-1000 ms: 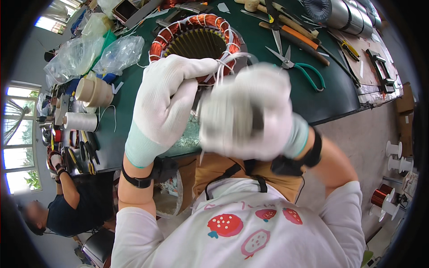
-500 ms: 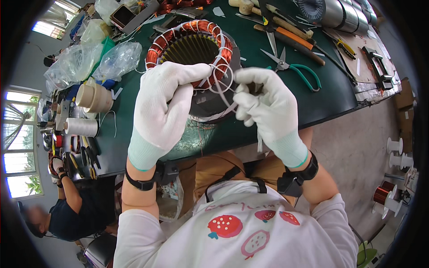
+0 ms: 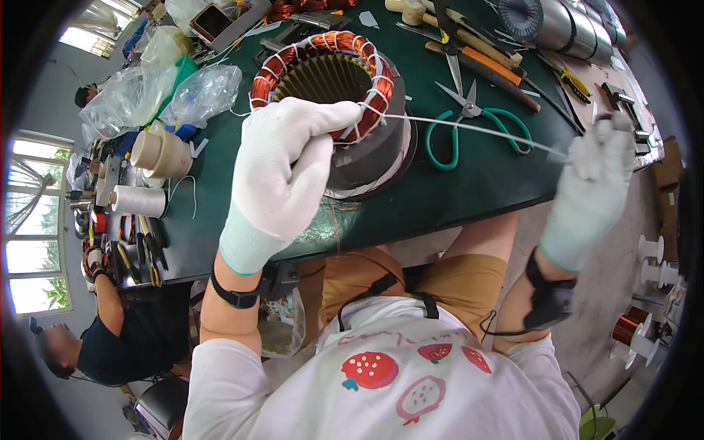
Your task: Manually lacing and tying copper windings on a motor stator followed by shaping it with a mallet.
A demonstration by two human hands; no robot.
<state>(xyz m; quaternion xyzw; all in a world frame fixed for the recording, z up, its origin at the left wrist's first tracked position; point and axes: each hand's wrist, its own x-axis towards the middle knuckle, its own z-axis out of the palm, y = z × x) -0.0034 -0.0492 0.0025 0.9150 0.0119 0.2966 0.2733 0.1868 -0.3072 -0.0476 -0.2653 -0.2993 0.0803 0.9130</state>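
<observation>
A motor stator (image 3: 363,172) with a dark grey body stands on the bench, its ring of copper winding (image 3: 379,70) on top bound with white lacing. My left hand (image 3: 282,165), in a white glove, is closed at the ring's near side, forefinger and thumb at the lacing. From that spot a white cord (image 3: 477,127) runs taut to the right. Its far end is in my gloved right hand (image 3: 594,176), closed and blurred by motion, out past the bench's front edge. Green-handled scissors (image 3: 469,110) lie partly spread beneath the cord.
Hand tools including an orange-handled one (image 3: 491,64) lie at the back right, near metal stator cores (image 3: 561,29). On the left are plastic bags (image 3: 198,95), a white cord spool (image 3: 139,200) and pliers (image 3: 150,249). A co-worker (image 3: 125,337) sits at the far left.
My right hand has swung from beside the winding far out to the right. The loose cord loops at the ring have drawn out into a straight line. My left hand stays at the ring.
</observation>
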